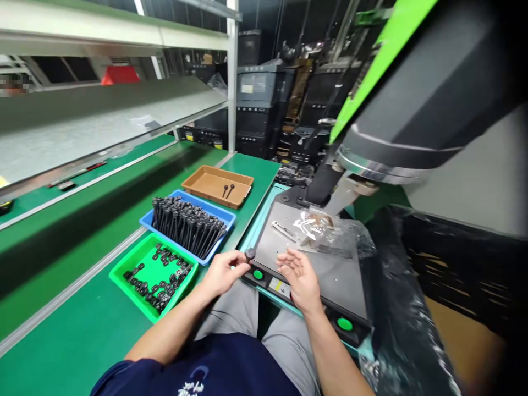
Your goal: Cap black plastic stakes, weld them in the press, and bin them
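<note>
My left hand [225, 270] pinches a small black round-headed part [249, 253] at the front left corner of the machine's grey base plate [268, 242]. How much of the part lies behind my fingers is hidden. Over the front edge of the plate hovers my right hand [300, 279], its fingers loosely curled and apart, with nothing visible in it. To the left, a blue tray [145, 221] is heaped with black round-headed stems [185, 223]. A green tray [124, 263] nearer to me holds many small black pieces [160, 294].
A brown tray [202, 179] farther back contains two black stems [229, 191]. Clear plastic bags [330, 231] lie on the plate below the machine's dark head [396, 121]. Green buttons [345, 324] sit on its front. A black crate [462, 264] stands at right, a conveyor [82, 231] at left.
</note>
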### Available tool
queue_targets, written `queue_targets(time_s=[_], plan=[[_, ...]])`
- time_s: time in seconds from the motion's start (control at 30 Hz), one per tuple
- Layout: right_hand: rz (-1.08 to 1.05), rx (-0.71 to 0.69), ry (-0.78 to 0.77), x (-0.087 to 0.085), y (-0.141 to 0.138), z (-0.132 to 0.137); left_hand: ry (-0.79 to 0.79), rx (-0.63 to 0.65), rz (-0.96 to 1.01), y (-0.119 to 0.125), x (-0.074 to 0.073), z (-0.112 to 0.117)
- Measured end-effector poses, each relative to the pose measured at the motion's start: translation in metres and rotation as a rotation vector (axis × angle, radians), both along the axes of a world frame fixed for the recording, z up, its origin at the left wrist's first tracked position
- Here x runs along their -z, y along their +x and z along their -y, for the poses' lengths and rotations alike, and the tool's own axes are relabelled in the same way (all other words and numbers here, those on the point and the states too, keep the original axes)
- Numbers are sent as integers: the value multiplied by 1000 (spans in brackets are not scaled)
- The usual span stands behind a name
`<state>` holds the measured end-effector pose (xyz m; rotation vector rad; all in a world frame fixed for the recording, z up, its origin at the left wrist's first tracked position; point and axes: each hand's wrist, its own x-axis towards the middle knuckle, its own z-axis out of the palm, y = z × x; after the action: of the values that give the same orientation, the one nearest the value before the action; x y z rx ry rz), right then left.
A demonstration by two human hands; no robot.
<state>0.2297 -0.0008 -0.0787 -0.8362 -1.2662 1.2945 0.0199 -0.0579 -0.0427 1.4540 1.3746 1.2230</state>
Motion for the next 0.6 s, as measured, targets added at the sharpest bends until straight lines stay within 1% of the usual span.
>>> queue_targets(time_s=[0.07, 0.13, 0.23, 0.27, 0.3, 0.37, 0.43, 0.53, 0.6], plan=[[-7, -31, -35, 5, -1, 0, -10, -134, 7, -36, -10, 12], [-9, -46, -63, 10, -3, 1, 17, -301, -13, -74, -18, 19], [-3, -55, -106, 16, -4, 4, 78, -592, -176, -128, -23, 17], [-1, -55, -119, 17, -5, 5, 70, -661, -209, -144, -23, 14], [2, -55, -129, 18, -5, 5, 51, -701, -232, -158, -21, 10], [7, -53, -143, 20, -5, 7, 5, -723, -262, -179, -13, -1], [17, -42, -150, 21, -3, 8, -42, -694, -308, -192, -4, -11], [42, -8, -157, 22, 1, 10, -120, -643, -389, -200, 9, -22], [56, 12, -165, 24, 5, 12, -155, -617, -415, -201, 13, -26]])
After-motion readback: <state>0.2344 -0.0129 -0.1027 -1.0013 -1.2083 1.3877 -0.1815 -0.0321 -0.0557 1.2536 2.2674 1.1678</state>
